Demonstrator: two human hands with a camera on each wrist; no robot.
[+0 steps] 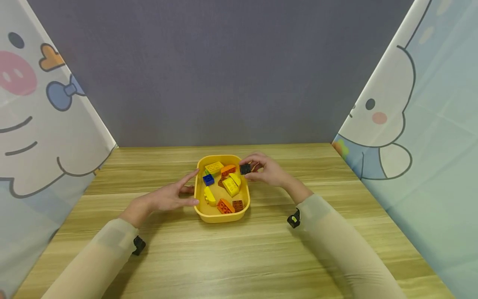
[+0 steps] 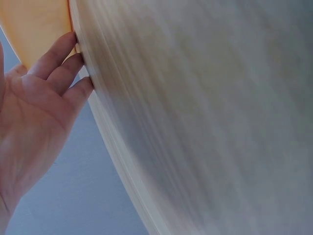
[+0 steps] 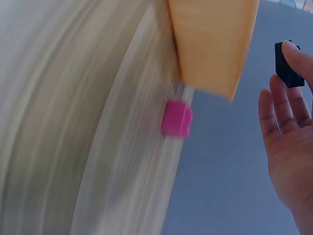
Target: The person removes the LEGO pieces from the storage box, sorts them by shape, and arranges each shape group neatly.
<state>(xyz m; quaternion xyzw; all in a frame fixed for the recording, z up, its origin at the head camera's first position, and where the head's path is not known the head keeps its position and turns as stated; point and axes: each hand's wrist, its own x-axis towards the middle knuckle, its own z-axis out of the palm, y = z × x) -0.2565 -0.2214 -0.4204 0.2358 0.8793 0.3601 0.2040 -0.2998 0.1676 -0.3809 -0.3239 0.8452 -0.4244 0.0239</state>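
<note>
1 blk brick (image 1: 245, 169) in R hand (image 1: 269, 170)

The tray (image 1: 221, 219) is set on the table (image 1: 231, 261), with more table seen before it than behind it. Bricks (image 1: 230, 187) are spread inside the tray, some heaped right of its middle, others placed along its front, left and back. At the tray's left side the left hand (image 1: 166, 198) is placed; at its right, the right hand (image 1: 269, 171), where a held brick (image 1: 245, 169) is pinched near the rim. A loose brick (image 3: 177, 119) is seated on the table, right of the tray. The tray is backed by a wall (image 1: 224, 74) and flanked, well apart, by a left sheet (image 1: 41, 137) and right sheet (image 1: 440, 137).
</note>
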